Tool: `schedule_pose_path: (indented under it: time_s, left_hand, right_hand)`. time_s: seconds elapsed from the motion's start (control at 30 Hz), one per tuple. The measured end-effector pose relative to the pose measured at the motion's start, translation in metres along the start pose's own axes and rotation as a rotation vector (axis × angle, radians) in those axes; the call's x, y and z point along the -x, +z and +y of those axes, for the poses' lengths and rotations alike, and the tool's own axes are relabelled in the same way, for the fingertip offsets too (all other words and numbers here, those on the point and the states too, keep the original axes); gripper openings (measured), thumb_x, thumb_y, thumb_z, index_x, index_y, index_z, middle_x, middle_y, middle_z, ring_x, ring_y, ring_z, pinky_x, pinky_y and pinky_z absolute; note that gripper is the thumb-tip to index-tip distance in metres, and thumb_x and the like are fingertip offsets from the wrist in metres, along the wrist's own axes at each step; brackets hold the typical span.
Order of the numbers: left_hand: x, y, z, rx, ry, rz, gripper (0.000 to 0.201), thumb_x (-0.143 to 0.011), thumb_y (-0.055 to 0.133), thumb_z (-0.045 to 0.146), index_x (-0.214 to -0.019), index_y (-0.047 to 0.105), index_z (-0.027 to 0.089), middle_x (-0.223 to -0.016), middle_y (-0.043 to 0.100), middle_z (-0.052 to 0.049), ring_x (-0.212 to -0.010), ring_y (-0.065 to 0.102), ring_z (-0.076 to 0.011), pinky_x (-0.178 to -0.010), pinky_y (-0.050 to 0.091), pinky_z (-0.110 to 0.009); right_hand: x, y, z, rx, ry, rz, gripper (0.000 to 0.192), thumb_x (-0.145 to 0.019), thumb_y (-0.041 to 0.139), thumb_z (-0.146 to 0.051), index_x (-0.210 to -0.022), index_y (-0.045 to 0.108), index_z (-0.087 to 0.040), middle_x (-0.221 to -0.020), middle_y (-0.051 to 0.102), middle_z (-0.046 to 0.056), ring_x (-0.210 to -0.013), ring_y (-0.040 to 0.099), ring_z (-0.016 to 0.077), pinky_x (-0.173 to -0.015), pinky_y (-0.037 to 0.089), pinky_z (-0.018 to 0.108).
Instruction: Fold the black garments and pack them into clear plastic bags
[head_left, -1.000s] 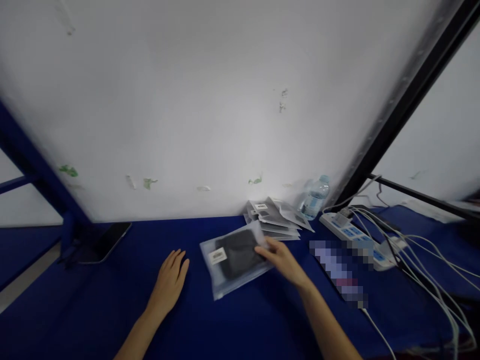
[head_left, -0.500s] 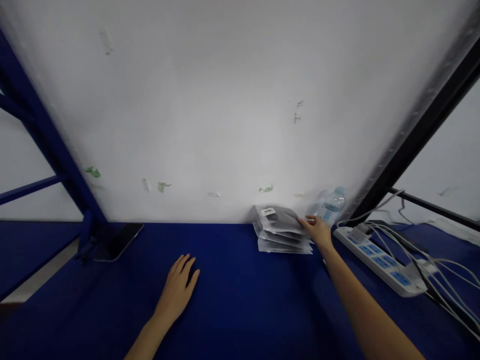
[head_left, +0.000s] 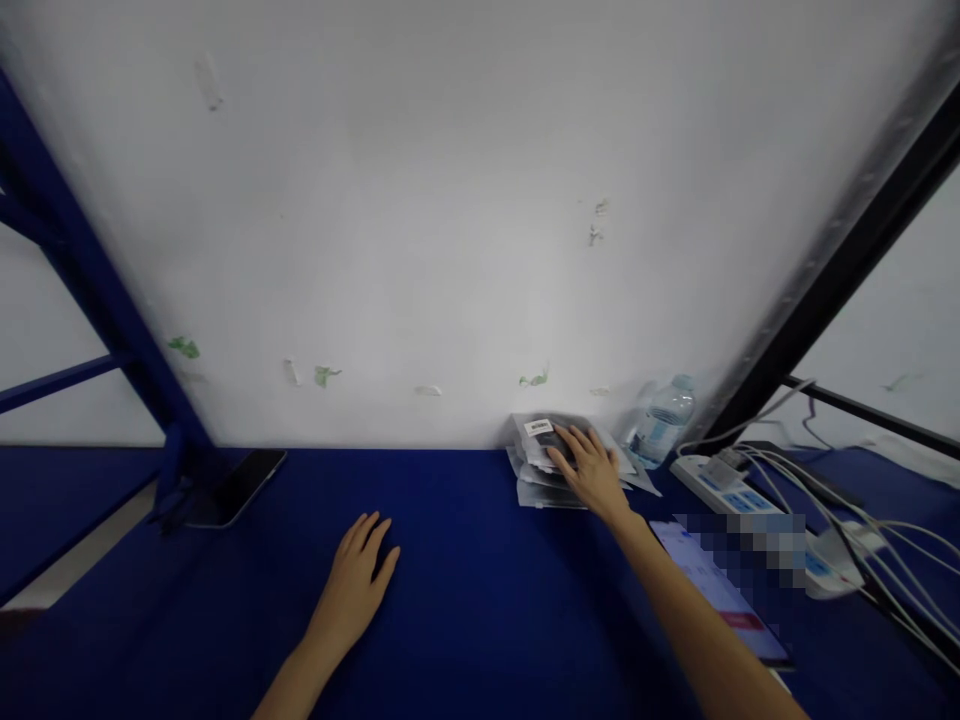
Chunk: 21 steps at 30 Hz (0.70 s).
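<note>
Leftward: phone by blue post | your left hand flat, fingers released, on blue surface | your right hand spread, pressing bag stack against wall | risk: slick bags could slide toward water bottle.

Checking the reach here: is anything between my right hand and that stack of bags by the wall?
Nothing visible. The right hand already lies flat on top of the stack. The bottle stands off to its right, out of the way.

Blue table carries bag stack, phone, bottle, power strip.
</note>
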<state>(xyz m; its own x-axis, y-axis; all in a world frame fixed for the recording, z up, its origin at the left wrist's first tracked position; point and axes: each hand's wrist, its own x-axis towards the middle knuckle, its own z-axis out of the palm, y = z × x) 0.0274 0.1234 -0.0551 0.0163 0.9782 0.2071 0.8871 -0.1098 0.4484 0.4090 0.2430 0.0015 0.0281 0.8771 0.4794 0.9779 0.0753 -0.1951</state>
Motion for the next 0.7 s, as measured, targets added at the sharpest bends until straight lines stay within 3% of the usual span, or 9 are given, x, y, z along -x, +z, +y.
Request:
schedule_pose_path:
  time_s: [0.17,0.37,0.5,0.6,0.7]
  left_hand:
    - [-0.001,0.003,-0.003,-0.004,0.017,0.034,0.050,-0.094,0.037,0.043,-0.132,0.053,0.015,-0.143,0.048,-0.011,-0.139,0.032,-0.0289,-0.111,0.032,-0.047]
    - [-0.002,0.005,-0.005,-0.006,0.041,0.058,0.049,-0.094,0.037,0.042,-0.131,0.054,0.015,-0.141,0.049,-0.012,-0.138,0.033,-0.0292,-0.110,0.032,-0.049]
    - [-0.002,0.004,-0.004,-0.023,0.054,0.069,0.048,-0.095,0.037,0.041,-0.132,0.053,0.015,-0.142,0.049,-0.012,-0.138,0.033,-0.0280,-0.110,0.032,-0.047]
    - [-0.001,0.003,-0.002,-0.017,0.061,0.066,0.048,-0.094,0.037,0.041,-0.131,0.053,0.014,-0.142,0.048,-0.013,-0.138,0.033,-0.0283,-0.111,0.030,-0.046]
    - [-0.001,0.002,-0.001,-0.007,0.062,0.060,0.047,-0.094,0.038,0.040,-0.131,0.053,0.015,-0.142,0.048,-0.013,-0.138,0.032,-0.0292,-0.110,0.031,-0.049]
  right_hand:
    - [0.004,0.006,-0.001,-0.062,0.114,-0.079,0.053,-0.093,0.033,-0.058,-0.140,0.040,-0.037,-0.148,0.040,0.005,-0.137,0.030,0.0329,-0.103,0.028,0.063]
    - [0.003,0.011,-0.002,-0.075,0.148,-0.073,0.053,-0.092,0.034,-0.059,-0.138,0.045,-0.035,-0.144,0.045,0.008,-0.133,0.037,0.0350,-0.100,0.032,0.064]
    - [0.003,0.003,-0.003,-0.084,0.150,-0.032,0.055,-0.092,0.034,-0.058,-0.137,0.046,-0.030,-0.142,0.047,0.011,-0.133,0.036,0.0362,-0.101,0.029,0.065]
    - [0.016,-0.007,-0.010,-0.097,0.101,0.125,0.055,-0.094,0.032,-0.055,-0.137,0.045,-0.023,-0.143,0.044,0.013,-0.138,0.029,0.0346,-0.106,0.024,0.063]
    - [0.045,-0.012,-0.020,-0.169,-0.065,0.310,0.049,-0.096,0.033,-0.048,-0.131,0.049,-0.019,-0.137,0.050,0.015,-0.136,0.034,0.0304,-0.108,0.029,0.055]
